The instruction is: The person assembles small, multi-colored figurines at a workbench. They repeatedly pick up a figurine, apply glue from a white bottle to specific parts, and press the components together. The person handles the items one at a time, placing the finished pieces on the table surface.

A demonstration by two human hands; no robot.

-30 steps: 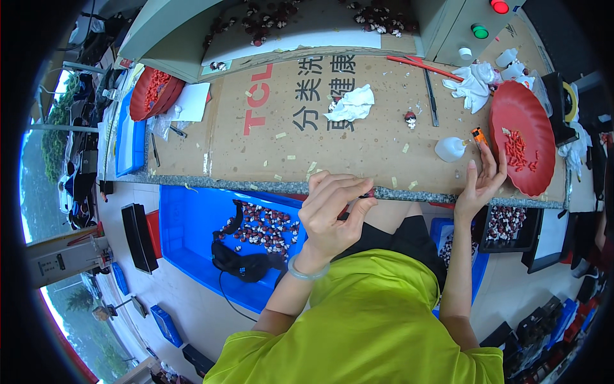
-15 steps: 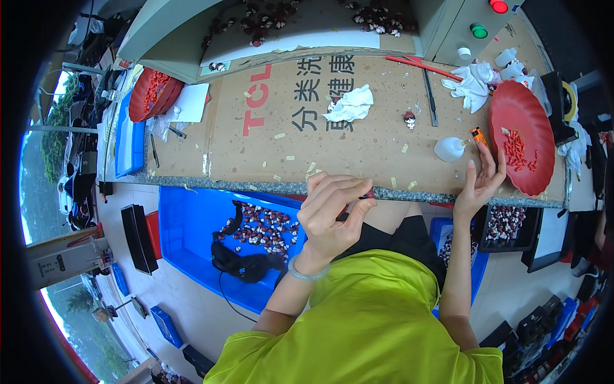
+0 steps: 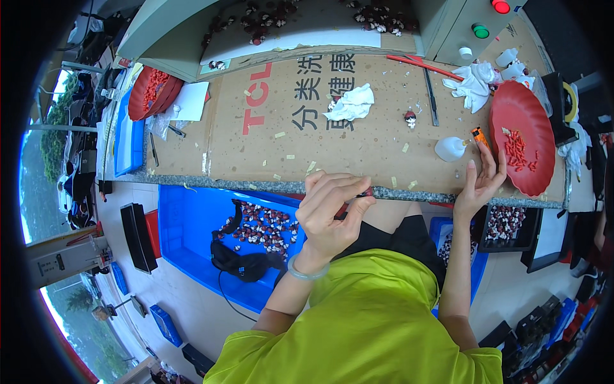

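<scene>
My left hand point(image 3: 334, 208) is closed in a pinch at the table's front edge. A small dark red piece point(image 3: 367, 192) shows at its fingertips, mostly hidden by them. My right hand point(image 3: 481, 182) rests over the front edge further right, fingers stretched and apart, with nothing seen in its grasp. An orange lighter-like object point(image 3: 478, 136) lies just beyond its fingertips. Beside them is a red scalloped dish point(image 3: 542, 128) holding small red pieces point(image 3: 515, 150). A white squeeze bottle point(image 3: 449, 149) lies to the left of that hand.
A small figure point(image 3: 410, 119), crumpled white tissue point(image 3: 352, 104) and a black pen-like tool point(image 3: 431, 97) lie on the cardboard point(image 3: 243, 150). Red bowls point(image 3: 144, 109) stand far left. Below the table, a blue bin point(image 3: 192, 256) holds many figures. A grey cabinet point(image 3: 166, 38) stands behind.
</scene>
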